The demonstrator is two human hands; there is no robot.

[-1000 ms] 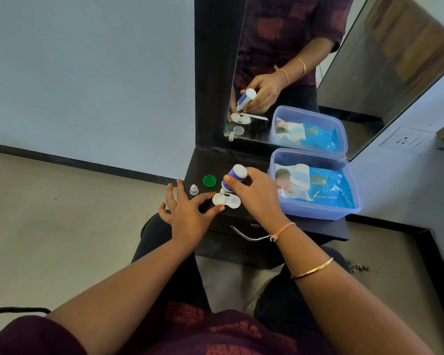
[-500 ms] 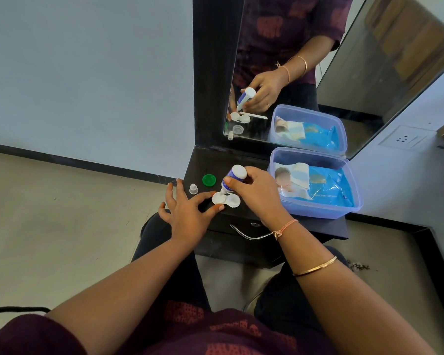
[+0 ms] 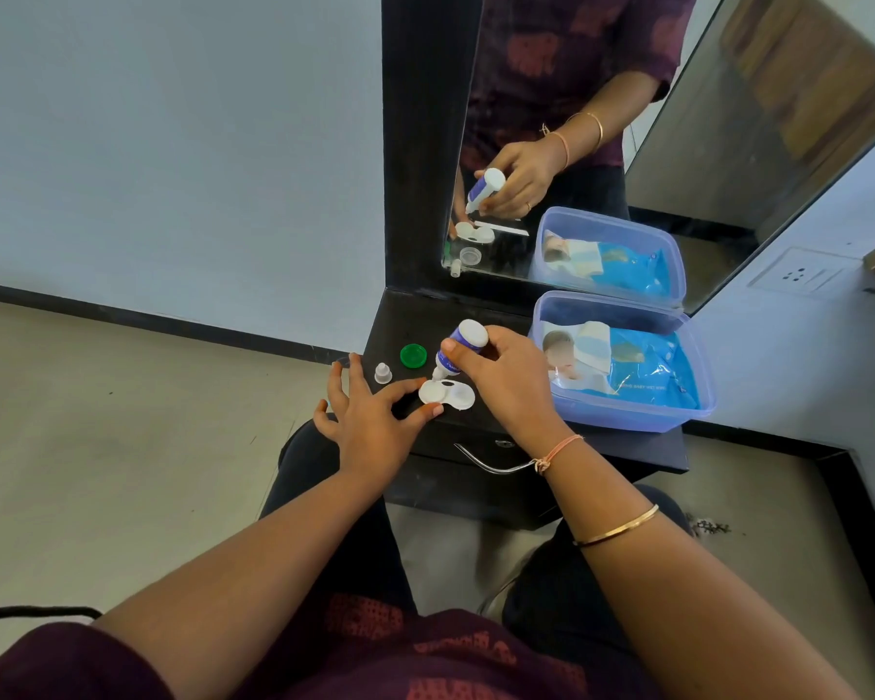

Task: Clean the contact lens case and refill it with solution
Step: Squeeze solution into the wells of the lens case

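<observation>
Currently the step looks like refilling, judging from the bottle tipped nozzle-down over the case.

Position: the contact lens case (image 3: 446,394) lies open on the black desk (image 3: 476,315), near its front edge, both wells uncovered.

Hands: apart, one on either side of the case. The right hand (image 3: 506,381) grips the solution bottle (image 3: 458,351), thumb on the near side and fingers curled round the body. The nozzle points down at the left well. I cannot tell whether the tip touches the plastic or whether any liquid is running. The left hand (image 3: 370,421) is spread, with straight fingers. Thumb tip and index tip touch the case's left rim, bracing it, and nothing is gripped.

Nearby: a green cap (image 3: 413,355) and a small clear cap (image 3: 383,373) lie on the desk just behind the left hand. A plastic box (image 3: 627,419) holding a pack of wipes sits to the right.

Notes for doing this well:
- Hold the nozzle just above the well, not touching it, so the tip stays clean.
- Squeeze gently. A light case on a smooth desk probably slides, so the left-hand brace matters.
- Fill one well, then shift the bottle to the other without lifting the brace.
- Risk: overfilling spills onto the desk, and the caps sit close enough to get knocked.
</observation>
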